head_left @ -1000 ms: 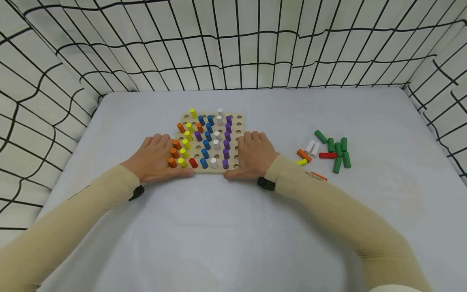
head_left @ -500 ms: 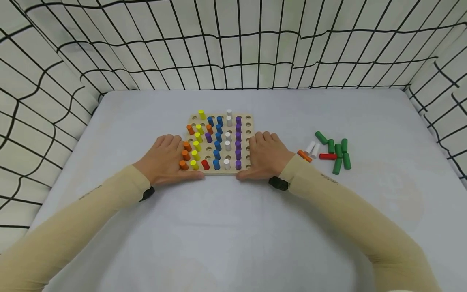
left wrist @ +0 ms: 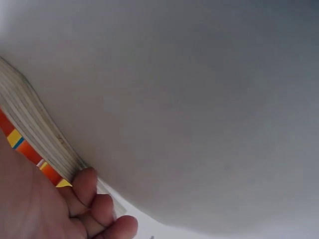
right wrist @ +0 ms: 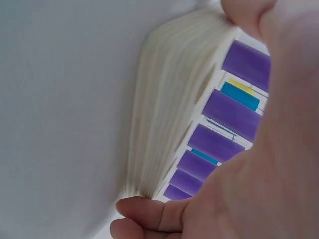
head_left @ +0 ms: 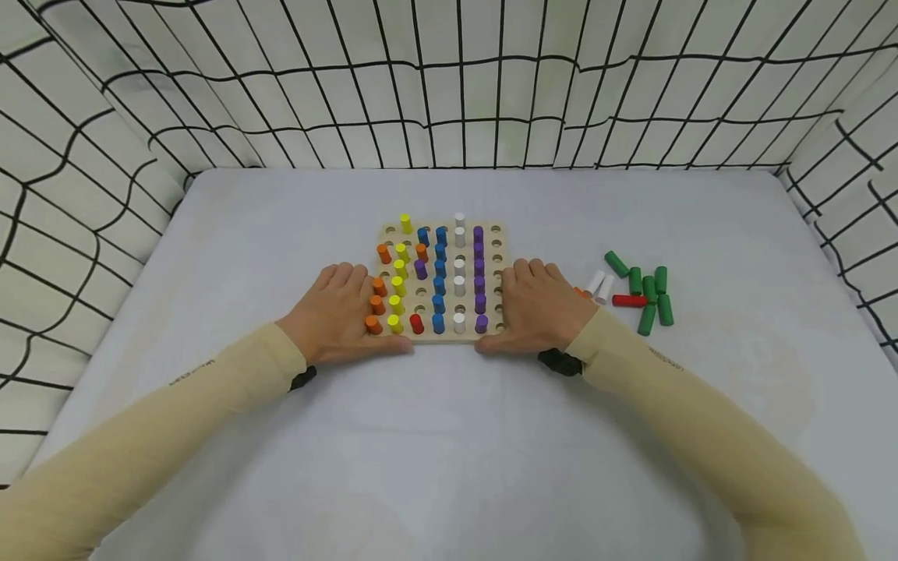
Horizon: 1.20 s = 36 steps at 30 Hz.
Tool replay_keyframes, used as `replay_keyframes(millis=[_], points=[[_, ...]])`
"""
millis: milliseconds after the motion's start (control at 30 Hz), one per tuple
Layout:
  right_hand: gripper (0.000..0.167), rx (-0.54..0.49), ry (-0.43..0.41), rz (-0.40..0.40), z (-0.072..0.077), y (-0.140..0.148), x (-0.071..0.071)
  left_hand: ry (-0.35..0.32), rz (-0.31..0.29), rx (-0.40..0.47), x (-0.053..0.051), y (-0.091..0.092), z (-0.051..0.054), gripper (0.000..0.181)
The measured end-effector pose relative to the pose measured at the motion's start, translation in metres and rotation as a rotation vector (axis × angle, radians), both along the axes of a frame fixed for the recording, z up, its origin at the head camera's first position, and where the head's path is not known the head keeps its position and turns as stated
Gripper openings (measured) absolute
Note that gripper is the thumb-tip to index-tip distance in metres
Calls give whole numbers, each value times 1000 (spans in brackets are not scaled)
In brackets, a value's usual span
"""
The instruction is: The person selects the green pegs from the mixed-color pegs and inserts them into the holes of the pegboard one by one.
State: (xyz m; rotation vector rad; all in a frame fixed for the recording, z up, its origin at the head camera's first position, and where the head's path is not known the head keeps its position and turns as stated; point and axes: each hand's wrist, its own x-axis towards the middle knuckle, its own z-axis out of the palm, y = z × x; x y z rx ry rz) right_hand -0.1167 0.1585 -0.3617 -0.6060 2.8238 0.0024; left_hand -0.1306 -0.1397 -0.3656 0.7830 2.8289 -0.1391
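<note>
A wooden pegboard (head_left: 449, 340) lies on the table, studded with upright coloured pegs. Orange pegs (head_left: 376, 305) and yellow pegs stand on its left, blue and white ones in the middle, and a column of purple pegs (right wrist: 232, 114) towards the right. One red peg (head_left: 417, 323) is in the front row. My left hand (head_left: 337, 315) grips the board's left side, its thumb along the front edge. Opposite it, my right hand (head_left: 543, 308) holds the right side, thumb at the front corner. In the right wrist view, fingertips (right wrist: 142, 206) touch the board's side.
Right of the board lie loose green pegs (head_left: 649, 290), a red peg (head_left: 629, 301) and white pegs (head_left: 604, 289). An orange peg is partly hidden behind my right hand. Walls with a black grid (head_left: 459, 93) enclose the white table (head_left: 435, 460) at the back and sides.
Both hands have slid the pegboard to the right and slightly nearer, pegs still standing. My right hand and sleeve now cover the loose yellow peg and most of the orange one.
</note>
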Motion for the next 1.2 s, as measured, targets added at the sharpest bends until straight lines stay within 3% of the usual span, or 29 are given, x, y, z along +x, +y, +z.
replay_keyframes(millis=[467, 900, 1067, 1200], points=[[94, -6, 18, 17, 3, 18, 18, 63, -53, -13, 17, 17, 0, 113], [81, -45, 79, 58, -4, 30, 35, 114, -116, -17, 35, 21, -5, 109], [82, -54, 62, 54, -6, 34, 37, 148, -173, -30, 35, 20, -5, 105], [86, -72, 11, 38, -5, 39, 36, 135, -185, -23, 31, 17, -5, 100]])
